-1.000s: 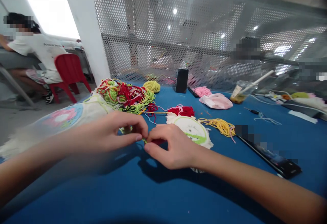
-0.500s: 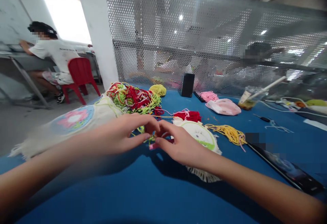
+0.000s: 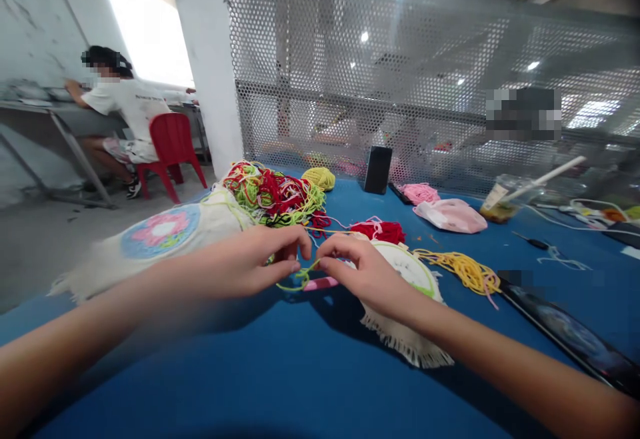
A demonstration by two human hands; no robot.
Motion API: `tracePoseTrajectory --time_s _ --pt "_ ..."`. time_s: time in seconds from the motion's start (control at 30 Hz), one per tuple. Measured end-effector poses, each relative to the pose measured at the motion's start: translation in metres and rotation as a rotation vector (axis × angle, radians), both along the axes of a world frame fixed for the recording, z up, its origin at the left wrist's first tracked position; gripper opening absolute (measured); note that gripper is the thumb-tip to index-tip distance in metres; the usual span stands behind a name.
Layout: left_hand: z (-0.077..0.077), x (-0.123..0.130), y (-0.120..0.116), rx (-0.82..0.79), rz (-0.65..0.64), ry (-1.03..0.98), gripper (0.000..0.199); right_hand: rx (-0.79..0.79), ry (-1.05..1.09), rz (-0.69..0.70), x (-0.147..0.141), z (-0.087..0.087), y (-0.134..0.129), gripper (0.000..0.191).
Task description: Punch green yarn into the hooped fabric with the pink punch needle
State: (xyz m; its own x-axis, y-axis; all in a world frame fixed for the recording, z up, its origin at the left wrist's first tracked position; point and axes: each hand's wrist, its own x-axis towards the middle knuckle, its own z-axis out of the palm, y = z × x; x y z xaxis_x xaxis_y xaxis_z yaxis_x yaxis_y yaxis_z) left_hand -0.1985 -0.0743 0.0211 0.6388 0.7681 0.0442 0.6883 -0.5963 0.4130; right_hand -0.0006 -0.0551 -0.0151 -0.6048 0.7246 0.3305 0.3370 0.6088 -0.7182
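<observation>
My left hand (image 3: 265, 262) is curled, thumb and fingers drawn together at a thin yellow-green yarn (image 3: 300, 284) that loops below the fingertips. A small gap away, my right hand (image 3: 357, 272) pinches the same yarn between thumb and forefinger. Under the right fingers lies a pink stick-like tool (image 3: 321, 283); its far end is hidden by the hand, and its kind is unclear. Behind the right wrist is a round embroidery hoop with white fringed cloth (image 3: 403, 262), bearing green stitching. Left of my left hand lies a cream fringed cloth (image 3: 220, 215) with a pink flower on blue.
Around the blue table (image 3: 280, 379) are a tangled yarn heap (image 3: 275, 192), red yarn (image 3: 380, 231), yellow yarn (image 3: 463, 269), a pink bag (image 3: 453, 215), a cup with straw (image 3: 500, 202), an upright phone (image 3: 378, 169) and a flat phone (image 3: 570, 332). A person (image 3: 130, 105) sits left.
My hands have moved slightly apart, and the yarn loop and more of the pink tool now show between them. The whole view has shifted, so the scene sits farther right.
</observation>
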Motion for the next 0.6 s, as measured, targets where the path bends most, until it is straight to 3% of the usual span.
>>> tracePoseTrajectory --time_s 0.2,0.33,0.4,0.47,0.6 --pt "-0.006 -0.003 0.002 -0.005 -0.062 0.077 0.015 -0.145 0.117 0.108 0.004 -0.001 0.004 0.012" --pt "-0.005 -0.002 0.001 0.01 -0.029 0.088 0.018 -0.375 0.252 0.174 0.003 -0.002 0.005 0.012" --pt "-0.004 -0.002 0.0 0.058 -0.015 0.091 0.02 -0.407 0.263 0.163 0.002 -0.001 0.007 0.013" --pt "-0.004 -0.002 0.001 0.109 -0.044 0.119 0.017 -0.289 0.169 0.129 0.001 0.0 0.01 0.012" --pt "-0.006 -0.002 0.004 0.142 -0.119 0.203 0.009 0.221 -0.185 0.081 0.0 0.001 0.018 0.012"
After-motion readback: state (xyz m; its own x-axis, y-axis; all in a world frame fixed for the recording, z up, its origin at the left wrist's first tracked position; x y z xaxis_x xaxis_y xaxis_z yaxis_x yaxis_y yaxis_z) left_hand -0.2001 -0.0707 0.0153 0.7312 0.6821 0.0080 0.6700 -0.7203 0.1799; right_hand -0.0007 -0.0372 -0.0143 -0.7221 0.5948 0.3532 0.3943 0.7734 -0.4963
